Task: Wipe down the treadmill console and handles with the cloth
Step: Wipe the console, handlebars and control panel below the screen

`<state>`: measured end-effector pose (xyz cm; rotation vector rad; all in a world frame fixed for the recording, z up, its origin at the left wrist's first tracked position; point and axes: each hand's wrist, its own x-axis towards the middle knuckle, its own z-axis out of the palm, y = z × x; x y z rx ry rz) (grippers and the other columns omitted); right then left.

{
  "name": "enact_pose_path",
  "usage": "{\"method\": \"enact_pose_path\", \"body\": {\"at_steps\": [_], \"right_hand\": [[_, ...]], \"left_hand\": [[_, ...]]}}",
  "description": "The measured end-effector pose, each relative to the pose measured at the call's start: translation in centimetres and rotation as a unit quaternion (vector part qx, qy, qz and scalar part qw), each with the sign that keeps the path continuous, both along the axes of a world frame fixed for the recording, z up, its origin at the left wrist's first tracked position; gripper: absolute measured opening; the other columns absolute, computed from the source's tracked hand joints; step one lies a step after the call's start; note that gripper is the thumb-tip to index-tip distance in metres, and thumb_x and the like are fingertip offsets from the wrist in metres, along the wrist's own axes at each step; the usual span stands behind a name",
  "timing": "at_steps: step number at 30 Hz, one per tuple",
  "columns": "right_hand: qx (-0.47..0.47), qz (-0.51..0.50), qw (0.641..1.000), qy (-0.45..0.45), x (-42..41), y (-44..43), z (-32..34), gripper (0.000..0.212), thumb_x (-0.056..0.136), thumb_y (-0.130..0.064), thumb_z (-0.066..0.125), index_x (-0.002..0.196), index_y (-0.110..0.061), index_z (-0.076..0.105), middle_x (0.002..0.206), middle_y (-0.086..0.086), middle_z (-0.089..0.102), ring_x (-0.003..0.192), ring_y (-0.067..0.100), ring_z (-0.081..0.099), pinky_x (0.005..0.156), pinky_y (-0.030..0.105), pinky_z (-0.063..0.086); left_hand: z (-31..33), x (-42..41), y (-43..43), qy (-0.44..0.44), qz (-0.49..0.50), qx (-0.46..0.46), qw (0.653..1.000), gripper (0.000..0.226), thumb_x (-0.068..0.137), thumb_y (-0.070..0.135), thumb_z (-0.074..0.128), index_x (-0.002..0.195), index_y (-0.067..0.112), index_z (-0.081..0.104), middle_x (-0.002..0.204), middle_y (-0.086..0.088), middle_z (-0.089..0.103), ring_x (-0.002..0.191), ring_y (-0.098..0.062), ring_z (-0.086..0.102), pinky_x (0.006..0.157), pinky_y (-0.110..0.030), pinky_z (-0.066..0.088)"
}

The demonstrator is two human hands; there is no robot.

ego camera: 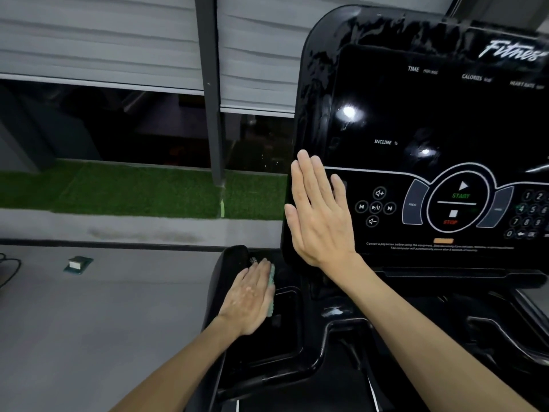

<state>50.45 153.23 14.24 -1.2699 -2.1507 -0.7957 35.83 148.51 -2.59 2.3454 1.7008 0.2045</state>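
Cloth (271, 288) — pale green, only its edge showing — lies under the left hand (248, 298), which presses flat on it with fingers together against the black tray ledge (285, 325) at the treadmill's left side, just below the console (416, 129). A dark handle end (234, 257) curves up just beyond the fingertips. The right hand (319, 212) is spread flat, palm against the console's left edge, fingers pointing up beside the volume and track buttons (375, 207). To their right sits the round START/STOP control (457, 200), then a number keypad (530, 212) at the frame's edge. The glossy screen above carries TIME, CALORIES and INCLINE labels and two bright reflections. Left of the machine runs grey floor (104, 322) with a small teal block (77, 264) on it, a green turf strip (133, 188) beyond, and grey blinds (98, 40) over dark windows.
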Motion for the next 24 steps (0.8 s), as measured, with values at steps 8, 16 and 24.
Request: {"method": "enact_pose_path", "body": {"at_steps": [8, 16, 24], "right_hand": [[-0.009, -0.006, 1.0, 0.004, 0.0, -0.1, 0.1, 0.058, 0.101, -0.032, 0.02, 0.151, -0.005, 0.009, 0.158, 0.008, 0.004, 0.148, 0.021, 0.006, 0.12, 0.043, 0.011], [-0.011, -0.01, 1.0, -0.003, 0.0, -0.3, 0.2, 0.058, 0.102, -0.032, 0.021, 0.152, -0.005, 0.011, 0.159, 0.009, 0.007, 0.148, 0.022, 0.008, 0.119, 0.045, 0.014], [-0.009, -0.005, 1.0, -0.001, -0.1, -0.4, 0.3, 0.058, 0.101, -0.031, 0.023, 0.151, -0.004, 0.014, 0.159, 0.01, 0.007, 0.148, 0.023, 0.008, 0.119, 0.043, 0.012]], "left_hand": [[0.4, 2.7, 5.8, 0.015, -0.025, -0.024, 0.999, 0.05, 0.104, 0.029, 0.018, 0.142, 0.005, 0.041, 0.144, -0.014, 0.042, 0.131, -0.031, 0.039, 0.114, -0.038, 0.024], [0.5, 3.2, 2.1, -0.046, -0.024, -0.004, 0.999, 0.051, 0.106, 0.026, 0.017, 0.155, 0.008, 0.018, 0.16, -0.006, 0.02, 0.148, -0.023, 0.015, 0.121, -0.033, 0.005], [0.5, 3.1, 1.1, -0.129, -0.003, -0.004, 0.992, 0.053, 0.107, 0.031, 0.019, 0.156, 0.013, 0.012, 0.161, -0.002, 0.021, 0.151, -0.019, 0.01, 0.12, -0.03, 0.003]]}}
